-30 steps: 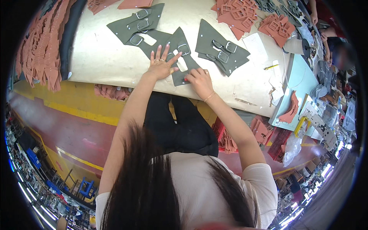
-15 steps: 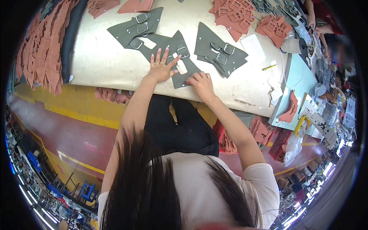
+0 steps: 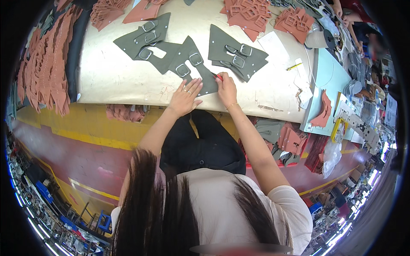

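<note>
A dark green cut piece with two buckled straps (image 3: 197, 76) lies on the pale worktable (image 3: 141, 87), its lower end toward me. My left hand (image 3: 185, 97) rests on its lower left edge, fingers stretched out and lying flat. At its right edge my right hand (image 3: 227, 88) is closed in a pinch, with a small slim red thing (image 3: 219, 77) at the fingertips; its kind is too small to make out. Touching it at the upper left is another green buckled piece (image 3: 149, 40). A separate green stack with buckles (image 3: 237, 53) lies to the right.
Rust-coloured buckled pieces (image 3: 247, 15) are heaped at the back, and long rust strips (image 3: 47, 59) hang at the left. Right of the work are a white sheet (image 3: 274, 46), a yellow pen-like tool (image 3: 294, 67), a thread cone (image 3: 316, 39) and a light blue board (image 3: 329, 77). Another person's arm shows far right.
My left hand has come down off the buckles to the piece's lower edge. My right hand has moved up along its right edge, and both buckles now show. The view has shifted slightly.
</note>
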`<state>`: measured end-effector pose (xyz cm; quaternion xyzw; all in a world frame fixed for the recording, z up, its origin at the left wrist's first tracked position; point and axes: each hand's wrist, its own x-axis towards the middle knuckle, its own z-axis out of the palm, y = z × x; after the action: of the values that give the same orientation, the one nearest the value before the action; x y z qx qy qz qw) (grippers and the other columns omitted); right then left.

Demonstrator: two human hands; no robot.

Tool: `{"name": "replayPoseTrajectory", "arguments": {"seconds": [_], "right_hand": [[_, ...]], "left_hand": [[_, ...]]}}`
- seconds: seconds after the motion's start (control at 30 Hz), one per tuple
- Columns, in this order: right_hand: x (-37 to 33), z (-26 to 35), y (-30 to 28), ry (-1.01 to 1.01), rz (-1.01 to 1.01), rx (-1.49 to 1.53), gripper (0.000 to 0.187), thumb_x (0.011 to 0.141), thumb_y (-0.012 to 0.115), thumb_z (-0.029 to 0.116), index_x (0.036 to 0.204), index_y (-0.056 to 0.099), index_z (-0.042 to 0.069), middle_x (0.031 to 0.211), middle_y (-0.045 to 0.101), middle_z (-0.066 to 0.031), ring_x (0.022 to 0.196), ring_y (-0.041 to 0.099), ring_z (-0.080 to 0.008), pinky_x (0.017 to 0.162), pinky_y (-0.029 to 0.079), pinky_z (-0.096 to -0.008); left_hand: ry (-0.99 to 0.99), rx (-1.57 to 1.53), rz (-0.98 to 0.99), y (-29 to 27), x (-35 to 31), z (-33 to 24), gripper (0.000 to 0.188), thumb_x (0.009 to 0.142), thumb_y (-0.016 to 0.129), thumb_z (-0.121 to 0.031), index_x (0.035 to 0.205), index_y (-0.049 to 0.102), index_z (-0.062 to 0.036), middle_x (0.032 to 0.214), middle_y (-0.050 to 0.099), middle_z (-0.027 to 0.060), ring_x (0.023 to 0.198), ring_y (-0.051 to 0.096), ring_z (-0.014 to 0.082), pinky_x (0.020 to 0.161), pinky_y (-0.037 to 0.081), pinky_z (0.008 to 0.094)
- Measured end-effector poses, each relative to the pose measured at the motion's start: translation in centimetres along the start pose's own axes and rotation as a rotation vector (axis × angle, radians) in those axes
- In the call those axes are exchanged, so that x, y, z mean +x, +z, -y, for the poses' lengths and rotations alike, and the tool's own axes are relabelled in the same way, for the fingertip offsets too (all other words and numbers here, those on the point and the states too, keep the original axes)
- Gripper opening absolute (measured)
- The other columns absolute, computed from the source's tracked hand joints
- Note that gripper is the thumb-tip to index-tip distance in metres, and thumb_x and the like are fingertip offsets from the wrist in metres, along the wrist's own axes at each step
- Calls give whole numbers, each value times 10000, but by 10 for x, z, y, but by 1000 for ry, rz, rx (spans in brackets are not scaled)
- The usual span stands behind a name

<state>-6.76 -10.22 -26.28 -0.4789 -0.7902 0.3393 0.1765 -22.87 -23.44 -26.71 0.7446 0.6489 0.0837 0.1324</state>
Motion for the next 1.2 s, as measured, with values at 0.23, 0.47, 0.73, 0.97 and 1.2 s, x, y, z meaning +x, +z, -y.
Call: {"name": "replayPoseTrajectory", "arguments": {"seconds": [0.23,0.47,0.73,0.97,1.2], "right_hand": [[2,7,-5,29,16,-31,120,902,578,155,986,581,69,841,643,-133,845,590,-331,744,460,-443],[0,4,-5,30,-1,5,140,889,597,175,993,589,83,844,645,-133,850,595,-329,746,468,-444],[0,5,-6,21,2,-22,150,891,592,186,1003,592,87,851,646,-136,857,599,-330,749,471,-444],[0,2,-6,9,-3,-4,147,896,587,180,1006,587,82,851,646,-142,860,600,-337,748,473,-448],[-2,1,-9,-17,20,52,133,874,604,168,973,609,80,877,645,-114,869,587,-323,774,465,-426]], "left_hand": [[240,-110,231,-29,-50,-7,545,931,496,-359,1355,438,-22,1466,375,149,1376,327,265,1148,222,434],[-200,50,-68,-19,11,-13,733,890,536,-484,1407,360,3,1498,305,183,1411,243,309,1153,170,480],[201,-258,322,-10,-3,-62,834,881,506,-568,1424,317,37,1508,264,226,1430,199,327,1167,124,474],[-279,-46,38,-13,24,-69,733,893,540,-478,1389,363,32,1491,287,237,1399,258,343,1146,169,491],[440,-302,65,-2,-31,-105,457,815,656,-361,1153,609,-57,1298,531,140,1249,478,302,1087,312,459]]}}
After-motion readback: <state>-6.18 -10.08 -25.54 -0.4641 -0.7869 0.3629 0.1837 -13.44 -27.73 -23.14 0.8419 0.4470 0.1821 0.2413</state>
